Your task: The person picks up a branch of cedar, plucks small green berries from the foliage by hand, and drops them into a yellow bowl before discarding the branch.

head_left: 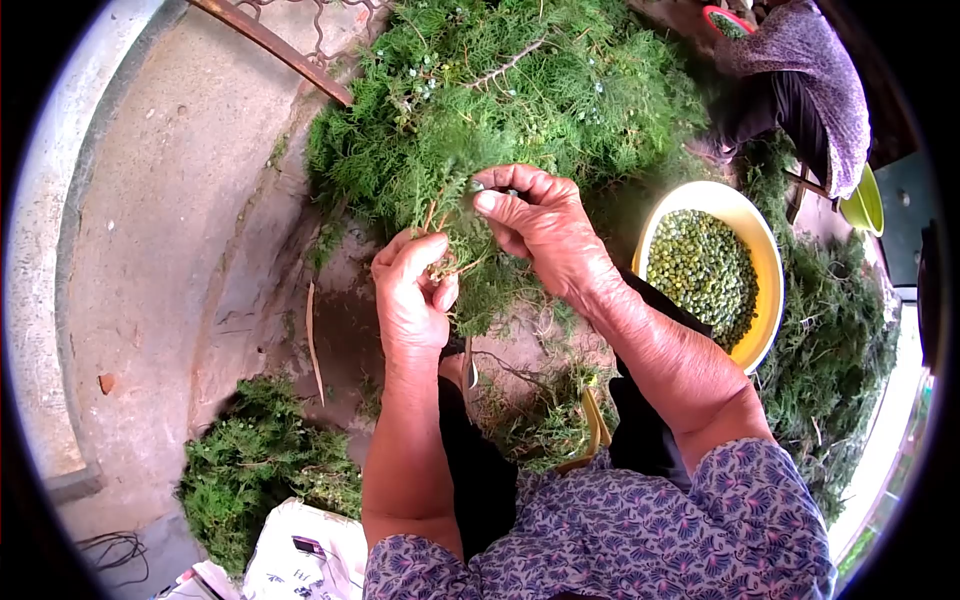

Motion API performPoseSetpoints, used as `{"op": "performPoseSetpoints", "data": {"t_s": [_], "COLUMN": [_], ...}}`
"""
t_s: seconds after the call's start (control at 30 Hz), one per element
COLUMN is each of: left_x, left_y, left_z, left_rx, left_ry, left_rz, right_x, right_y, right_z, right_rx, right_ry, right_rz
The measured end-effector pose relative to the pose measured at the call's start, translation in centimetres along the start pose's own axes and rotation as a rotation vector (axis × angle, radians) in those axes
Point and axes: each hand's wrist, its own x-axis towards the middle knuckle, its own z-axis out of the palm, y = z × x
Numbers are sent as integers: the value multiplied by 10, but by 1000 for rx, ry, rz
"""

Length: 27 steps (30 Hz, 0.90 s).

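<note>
My left hand (410,295) is closed around the cut stems of a green evergreen sprig (462,245), whose feathery foliage rises above and beside the fingers. Just to the right, thumb and forefinger of my right hand (548,222) pinch a small bluish-green seed cone (476,186) by the sprig's edge. The other fingers of that hand curl inward, and what lies under them is hidden. A yellow tub (768,290) stands right of my right forearm, holding many small green cones (700,265).
A large heap of evergreen branches (520,90) lies ahead. Smaller piles (265,455) sit at lower left and along the right (835,330). Another person in a purple top (815,80) sits at upper right, near a green basin (865,205). A wooden bar (275,50) slants at upper left.
</note>
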Motion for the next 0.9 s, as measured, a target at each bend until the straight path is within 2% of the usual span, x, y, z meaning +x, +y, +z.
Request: {"op": "performPoseSetpoints", "data": {"t_s": [0.07,0.13,0.17,0.23,0.3,0.37,0.43,0.5,0.57,0.63,0.67,0.77,0.83,0.9], "left_x": [0,1,1,2,5,10,11,7,9,14,14,9,9,5], "left_y": [-1,-3,-5,-10,-15,-20,-17,-8,-9,-12,-12,-12,-10,-6], "left_z": [3,4,2,9,2,0,2,6,7,4,4,4,2,5], "left_rx": [51,148,177,256,308,474,489,1232,1298,1354,1354,457,440,254], "left_ry": [54,-46,-34,-40,-81,-129,-122,31,74,157,157,-94,-140,-147], "left_rz": [3,48,5,91,89,166,192,391,457,1023,1022,455,473,360], "right_x": [0,1,1,0,0,-2,-3,-4,-5,-4,-3,-4,-5,-4], "right_y": [-3,-3,-3,-5,-3,-4,-5,-6,-7,-6,-5,-7,-6,-4], "right_z": [-1,-1,-1,-1,-1,1,4,5,6,6,5,6,6,6], "right_rx": [-10,-11,-13,-22,-77,-81,-85,-131,-127,-122,-125,-129,-129,-233], "right_ry": [8,31,55,33,9,-17,-44,-30,-31,-32,-34,-28,-19,-21], "right_rz": [-12,-43,-74,-75,-107,-111,-116,-95,-89,-81,-88,-82,-68,-76]}}
